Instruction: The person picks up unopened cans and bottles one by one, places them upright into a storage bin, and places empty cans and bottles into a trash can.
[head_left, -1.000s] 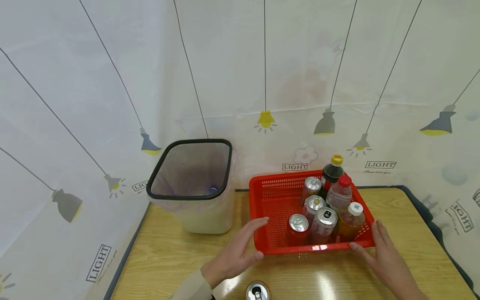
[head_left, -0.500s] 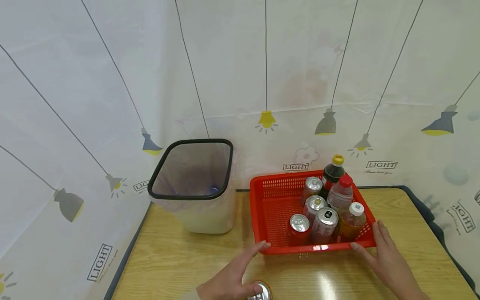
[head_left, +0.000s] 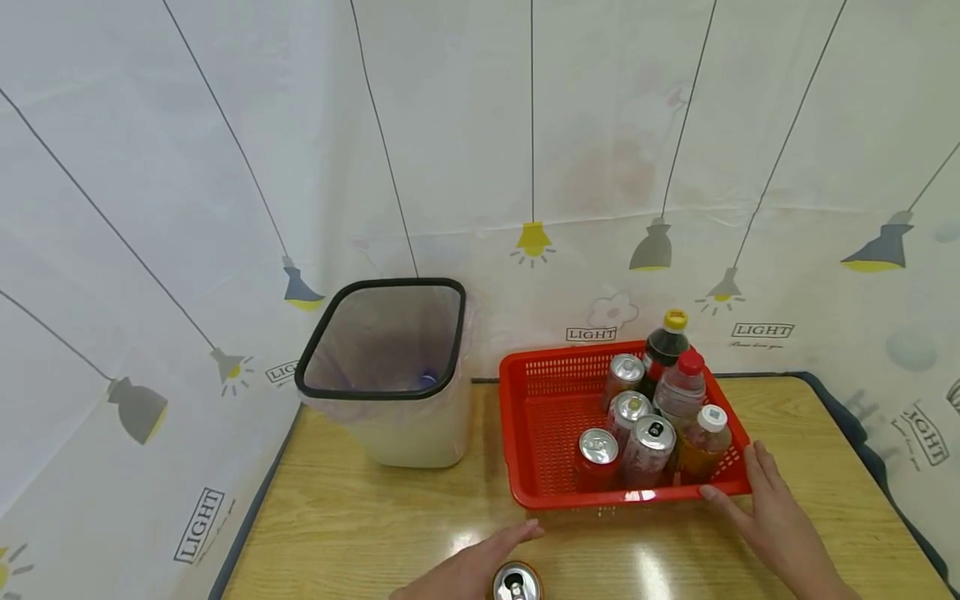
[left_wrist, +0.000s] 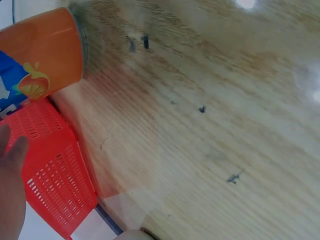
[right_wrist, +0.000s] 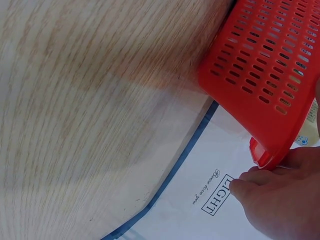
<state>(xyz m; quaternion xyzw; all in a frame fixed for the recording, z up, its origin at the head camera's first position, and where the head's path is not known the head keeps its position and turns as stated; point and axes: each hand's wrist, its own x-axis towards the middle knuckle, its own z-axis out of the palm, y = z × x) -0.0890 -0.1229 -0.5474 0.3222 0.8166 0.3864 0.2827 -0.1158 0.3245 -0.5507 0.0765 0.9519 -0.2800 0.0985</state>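
An orange soda can (head_left: 517, 582) with an opened top stands at the front edge of the head view. Its blue label and fruit picture show on the can (left_wrist: 45, 55) in the left wrist view. My left hand (head_left: 480, 567) is just left of the can, fingers extended past it; whether it touches the can is hidden. My right hand (head_left: 780, 525) holds the front right corner of a red plastic basket (head_left: 540, 500), thumb at the front rim and fingers along the right side. In the basket stand several drink cans (head_left: 597, 447) and bottles (head_left: 680, 387).
Left of the basket stands a pale bin (head_left: 412, 437) with a black rim and a plastic liner; something blue lies inside. The wooden table (head_left: 337, 517) meets a white wall covering (head_left: 465, 125) printed with lamps, behind and at the sides.
My left hand has drawn back from the basket's front left corner toward me, down beside the orange can. The right hand and the basket stay where they were.
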